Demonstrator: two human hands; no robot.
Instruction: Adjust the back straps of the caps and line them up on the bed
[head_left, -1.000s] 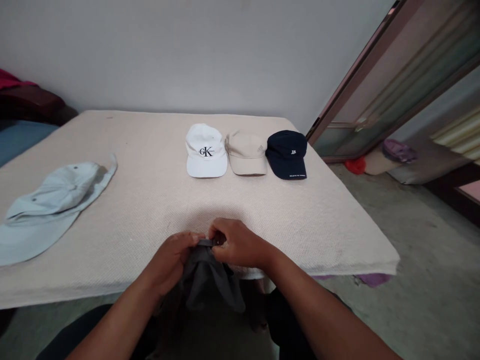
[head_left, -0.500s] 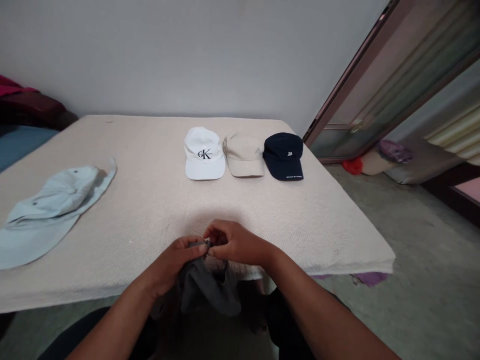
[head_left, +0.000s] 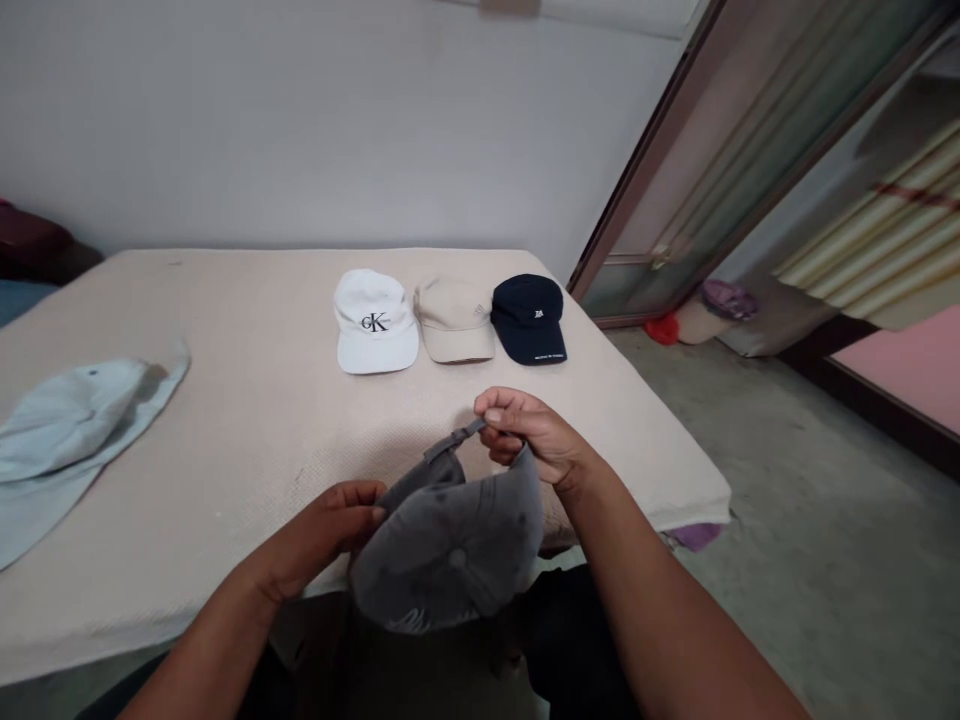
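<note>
Grey cotton baseball cap (head_left: 450,545) held crown-up over the near edge of the beige cloth-covered table (head_left: 247,420), left hand (head_left: 330,525) pinching its left side, right hand (head_left: 525,435) fingers closed on its back strap (head_left: 457,440), white, beige and navy caps (head_left: 450,320) far centre

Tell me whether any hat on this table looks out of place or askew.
The pale blue hat lies flattened and crooked near the table's left edge, apart from the white cap, beige cap and navy cap, which sit upright in a neat row.
</note>
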